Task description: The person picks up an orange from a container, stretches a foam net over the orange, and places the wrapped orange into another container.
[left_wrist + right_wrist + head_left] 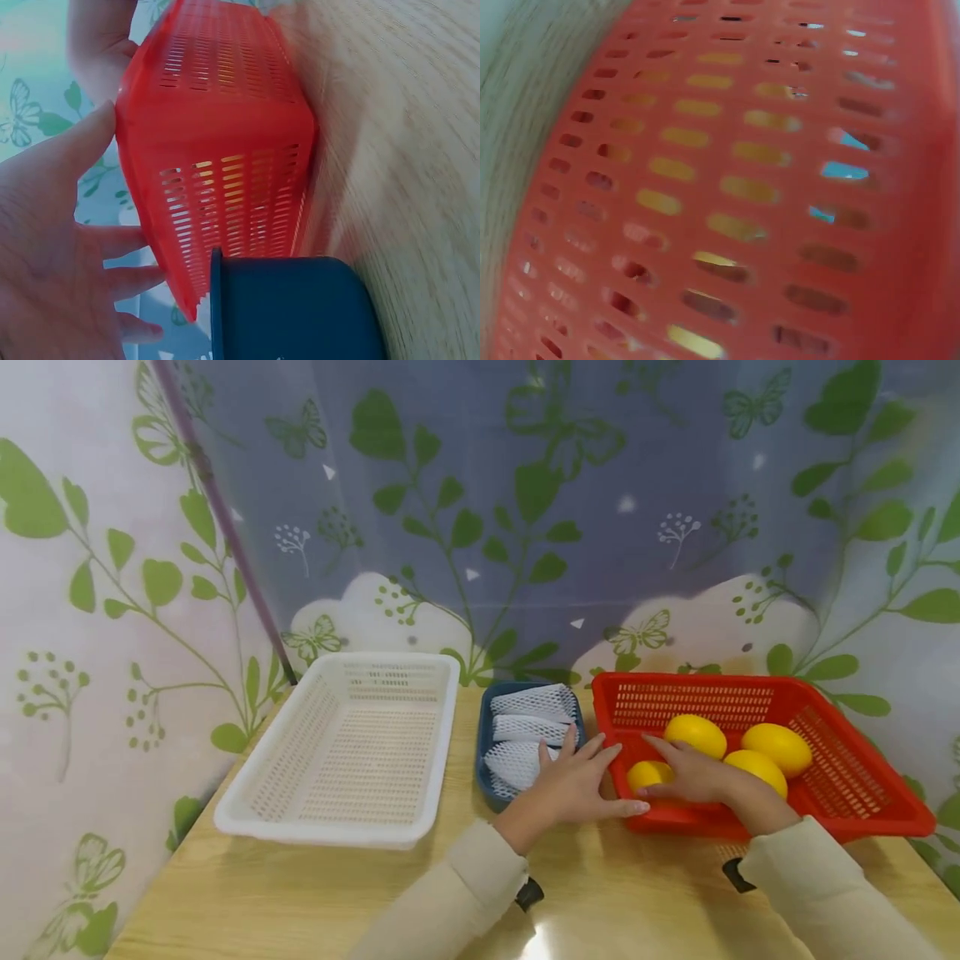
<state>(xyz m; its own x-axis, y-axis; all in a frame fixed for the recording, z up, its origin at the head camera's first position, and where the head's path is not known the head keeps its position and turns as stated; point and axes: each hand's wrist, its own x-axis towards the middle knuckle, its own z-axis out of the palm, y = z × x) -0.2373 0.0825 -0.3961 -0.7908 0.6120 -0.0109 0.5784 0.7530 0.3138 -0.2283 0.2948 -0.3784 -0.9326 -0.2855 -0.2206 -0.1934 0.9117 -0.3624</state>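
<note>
My left hand [573,781] has its fingers spread and straight, with the fingertips at the left rim of the red basket [862,752]. In the left wrist view, thumb and fingertips of that hand [52,217] lie along the basket's rim. My right hand [697,772] reaches inside the red basket, with thumb and fingers curled about a yellow oval fruit [647,773] in its near left corner. Several more yellow fruits [776,749] lie beside and behind this hand. Through the slots in the right wrist view, yellow patches show; the hand itself is hidden there.
Left of the red basket stands a small blue basket [486,777] holding white foam net sleeves [517,764], partly under my left hand. A white basket [431,777] sits farther left on the wooden table [300,893]. Patterned curtain [480,527] hangs behind the table.
</note>
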